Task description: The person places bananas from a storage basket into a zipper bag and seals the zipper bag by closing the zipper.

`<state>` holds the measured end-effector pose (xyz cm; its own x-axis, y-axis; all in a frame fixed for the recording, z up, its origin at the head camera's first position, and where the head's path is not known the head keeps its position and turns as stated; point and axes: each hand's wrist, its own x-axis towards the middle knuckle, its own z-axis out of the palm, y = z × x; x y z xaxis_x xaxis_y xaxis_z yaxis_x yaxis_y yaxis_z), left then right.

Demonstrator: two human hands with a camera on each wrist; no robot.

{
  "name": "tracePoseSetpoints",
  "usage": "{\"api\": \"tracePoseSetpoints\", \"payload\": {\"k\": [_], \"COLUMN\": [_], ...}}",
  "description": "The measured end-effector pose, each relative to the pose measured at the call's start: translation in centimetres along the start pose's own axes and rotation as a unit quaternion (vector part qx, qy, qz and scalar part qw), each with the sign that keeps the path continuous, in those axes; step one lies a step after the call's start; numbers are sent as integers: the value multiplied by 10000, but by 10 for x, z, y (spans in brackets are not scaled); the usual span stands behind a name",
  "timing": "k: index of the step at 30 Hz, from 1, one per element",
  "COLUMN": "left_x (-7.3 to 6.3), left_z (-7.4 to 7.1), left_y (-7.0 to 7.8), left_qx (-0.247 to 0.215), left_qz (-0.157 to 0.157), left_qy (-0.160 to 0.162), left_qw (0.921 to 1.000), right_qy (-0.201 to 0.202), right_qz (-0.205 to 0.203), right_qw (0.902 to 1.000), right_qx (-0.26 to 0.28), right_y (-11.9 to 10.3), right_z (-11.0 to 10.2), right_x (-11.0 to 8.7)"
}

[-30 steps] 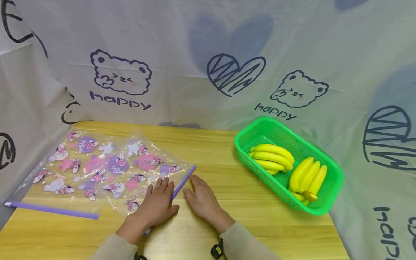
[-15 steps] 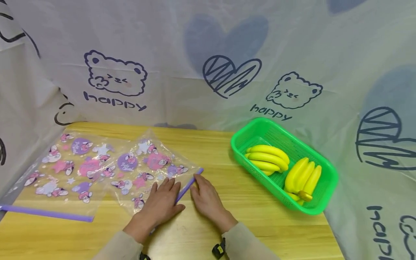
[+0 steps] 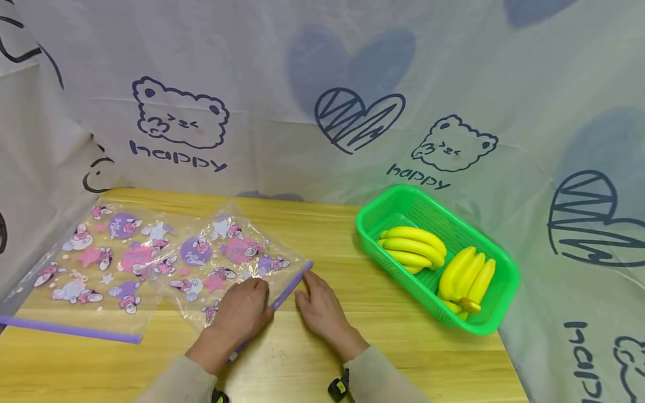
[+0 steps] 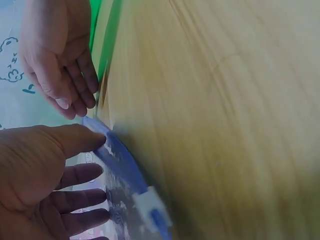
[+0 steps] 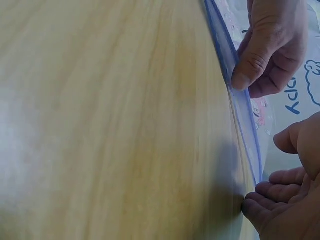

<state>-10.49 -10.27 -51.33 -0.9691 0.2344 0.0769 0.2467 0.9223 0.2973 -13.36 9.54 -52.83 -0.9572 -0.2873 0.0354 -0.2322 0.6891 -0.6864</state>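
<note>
A clear zip bag (image 3: 242, 249) with pink and purple cartoon prints lies slanted on the table, its purple zip edge facing right. My left hand (image 3: 237, 310) bends its fingers over that edge. In the left wrist view its thumb presses the purple strip (image 4: 120, 160), with the fingers on the bag's other side. A white slider (image 4: 150, 205) sits near the strip's closer end. My right hand (image 3: 325, 313) holds nothing. Its loosely bent fingers rest on the table, fingertips at the bag's far zip corner; exact contact is unclear.
A second printed zip bag (image 3: 108, 268) lies flat at the left, partly overlapped by the first. On the right stands a green basket (image 3: 506, 280) with two banana bunches, one on the left (image 3: 413, 243) and one on the right (image 3: 466, 277). A printed cloth (image 3: 282, 151) hangs behind the table.
The slanted bag has slid right, away from the second bag, with both hands. Since half a second ago, my left fingers have drawn back and bent over the zip edge.
</note>
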Motion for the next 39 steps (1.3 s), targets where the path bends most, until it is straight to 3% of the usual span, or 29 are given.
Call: {"api": "tracePoseSetpoints", "payload": {"k": [7,12,18,24,31,35,39], "left_x": [5,10,15,12,11,14,16], "left_z": [-3,-8,-23,-58,-107,-125,-136], "left_y": [2,8,20,36,42,41,42], "left_qx": [23,-266,-257,-258,-119,44,129], "left_qz": [122,167,267,240,-103,-67,19], "left_qy": [342,855,1277,1454,1592,1676,1623], "left_qw": [9993,9958,9911,9887,9871,9858,9867], "right_qy": [33,77,332,663,566,550,792], "right_qz": [55,253,275,31,-11,-201,-413], "right_qw": [10000,9994,9970,9969,9984,9975,9948], "right_qx": [62,222,635,415,-95,-398,-489], "right_y": [0,-4,-20,-40,-64,-77,-85], "right_z": [-1,-4,-15,-32,-70,-90,-105], "right_x": [1,2,5,9,17,21,23]}}
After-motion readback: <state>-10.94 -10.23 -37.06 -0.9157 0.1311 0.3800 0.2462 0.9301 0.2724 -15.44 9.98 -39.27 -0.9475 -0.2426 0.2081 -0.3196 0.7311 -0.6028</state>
